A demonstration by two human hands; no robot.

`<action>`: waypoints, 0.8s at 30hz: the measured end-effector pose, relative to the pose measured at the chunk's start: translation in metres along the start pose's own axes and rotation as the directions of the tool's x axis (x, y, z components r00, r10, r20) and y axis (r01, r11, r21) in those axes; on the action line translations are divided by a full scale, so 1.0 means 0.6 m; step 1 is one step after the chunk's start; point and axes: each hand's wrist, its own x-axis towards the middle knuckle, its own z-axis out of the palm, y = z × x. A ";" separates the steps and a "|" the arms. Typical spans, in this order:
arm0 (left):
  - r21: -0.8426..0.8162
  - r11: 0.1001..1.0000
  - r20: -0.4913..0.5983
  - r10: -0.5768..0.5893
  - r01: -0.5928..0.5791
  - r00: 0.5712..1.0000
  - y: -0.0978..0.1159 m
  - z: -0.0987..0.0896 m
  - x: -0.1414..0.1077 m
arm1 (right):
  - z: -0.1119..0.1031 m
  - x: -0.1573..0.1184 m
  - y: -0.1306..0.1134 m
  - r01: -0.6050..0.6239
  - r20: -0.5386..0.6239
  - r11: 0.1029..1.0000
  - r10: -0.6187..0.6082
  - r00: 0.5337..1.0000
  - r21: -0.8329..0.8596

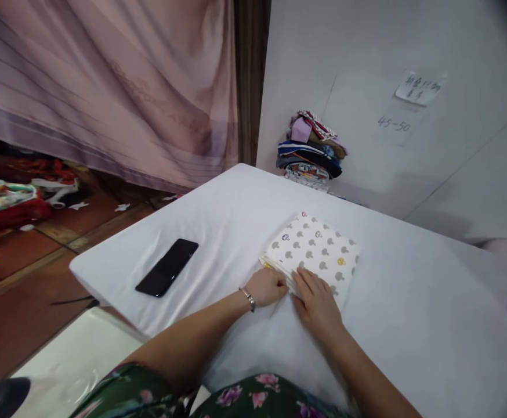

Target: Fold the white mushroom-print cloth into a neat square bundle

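Observation:
A folded white cloth with grey, mushroom-like prints and a few coloured ones lies on the white-covered table. My left hand, a bracelet at its wrist, is closed at the cloth's near left edge and appears to pinch its layers; the fingertips are partly hidden. Just to the right, my right hand rests flat on the near edge of the cloth, fingers stretched forward. What kind of garment or fabric piece this is, I cannot tell.
A black phone lies on the table's left side. Folded clothes are stacked at the far edge by the wall. A pink curtain hangs beyond. A white surface stands lower left, and a red container sits on the floor.

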 end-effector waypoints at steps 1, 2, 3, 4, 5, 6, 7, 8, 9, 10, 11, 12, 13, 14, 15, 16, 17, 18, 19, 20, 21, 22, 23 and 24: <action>-0.012 0.999 -0.003 0.037 -0.037 0.999 -0.002 -0.003 0.000 | 0.002 0.000 0.000 -0.002 -0.002 1.000 0.002 1.000 -0.005; -0.025 0.997 -0.019 0.072 -0.073 0.997 -0.004 -0.006 0.000 | 0.003 0.000 0.000 -0.005 -0.006 1.000 0.005 1.000 -0.008; -0.032 0.994 -0.050 0.106 -0.108 0.993 -0.005 -0.010 0.000 | 0.004 0.000 0.000 -0.008 -0.013 1.000 0.008 1.000 -0.008; -0.028 0.989 -0.097 0.140 -0.144 0.985 -0.006 -0.013 -0.001 | 0.005 0.000 0.001 -0.010 -0.024 1.000 0.010 1.000 -0.006; -0.010 0.984 -0.160 0.175 -0.179 0.972 -0.006 -0.017 -0.001 | 0.006 0.000 0.001 -0.010 -0.039 1.000 0.010 0.999 -0.003; 0.020 0.977 -0.228 0.212 -0.213 0.950 -0.006 -0.020 -0.002 | 0.007 0.000 0.002 -0.011 -0.057 1.000 0.011 0.998 -0.001; 0.059 0.967 -0.289 0.253 -0.246 0.923 -0.006 -0.023 -0.003 | 0.008 0.001 0.003 -0.010 -0.075 1.000 0.011 0.997 0.002; 0.101 0.956 -0.335 0.293 -0.276 0.895 -0.006 -0.026 -0.003 | 0.009 0.002 0.003 -0.008 -0.092 1.000 0.009 0.996 0.006; 0.138 0.943 -0.361 0.332 -0.302 0.871 -0.006 -0.028 -0.003 | 0.010 0.002 0.003 -0.003 -0.103 1.000 0.004 0.995 0.010; 0.168 0.931 -0.369 0.364 -0.323 0.855 -0.007 -0.029 -0.003 | 0.011 0.003 0.002 0.002 -0.109 1.000 -0.001 0.994 0.013; 0.193 0.921 -0.360 0.388 -0.340 0.848 -0.009 -0.029 -0.002 | 0.011 0.004 0.001 0.006 -0.111 1.000 -0.005 0.994 0.013; 0.211 0.912 -0.339 0.406 -0.352 0.848 -0.011 -0.028 -0.002 | 0.011 0.005 -0.001 0.009 -0.109 1.000 -0.007 0.994 0.012; 0.224 0.905 -0.311 0.417 -0.361 0.854 -0.015 -0.027 -0.001 | 0.010 0.005 -0.004 0.009 -0.103 1.000 -0.008 0.995 0.011; 0.230 0.902 -0.281 0.421 -0.365 0.862 -0.018 -0.026 0.000 | 0.009 0.005 -0.007 0.007 -0.096 1.000 -0.006 0.995 0.012; 0.230 0.903 -0.255 0.417 -0.364 0.872 -0.022 -0.025 0.001 | 0.005 0.005 -0.009 0.003 -0.087 1.000 -0.001 0.996 0.019; 0.226 0.906 -0.235 0.406 -0.357 0.883 -0.025 -0.024 0.002 | 0.001 0.006 -0.011 -0.002 -0.076 0.999 0.004 0.997 0.034; 0.219 0.912 -0.222 0.393 -0.348 0.892 -0.028 -0.023 0.003 | -0.005 0.008 -0.011 0.000 -0.054 0.998 0.003 0.999 0.063; 0.210 0.917 -0.216 0.380 -0.338 0.899 -0.030 -0.022 0.004 | -0.012 0.012 -0.009 0.004 -0.028 0.994 -0.001 1.000 0.105; 0.201 0.923 -0.215 0.369 -0.329 0.904 -0.032 -0.021 0.004 | -0.020 0.018 -0.004 0.005 -0.001 0.988 -0.005 1.000 0.154; 0.190 0.927 -0.216 0.360 -0.322 0.908 -0.033 -0.021 0.004 | -0.028 0.026 0.004 -0.002 0.014 0.980 -0.001 1.000 0.201; 0.178 0.931 -0.217 0.352 -0.318 0.910 -0.033 -0.021 0.004 | -0.034 0.038 0.014 -0.019 0.016 0.971 0.016 1.000 0.239; 0.164 0.935 -0.218 0.346 -0.315 0.913 -0.032 -0.021 0.004 | -0.039 0.052 0.028 -0.048 0.004 0.963 0.048 0.999 0.264; 0.148 0.938 -0.219 0.340 -0.313 0.915 -0.032 -0.022 0.004 | -0.041 0.068 0.043 -0.082 -0.018 0.957 0.091 0.996 0.277; 0.131 0.941 -0.224 0.333 -0.311 0.916 -0.031 -0.022 0.004 | -0.041 0.088 0.060 -0.118 -0.045 0.953 0.136 0.990 0.280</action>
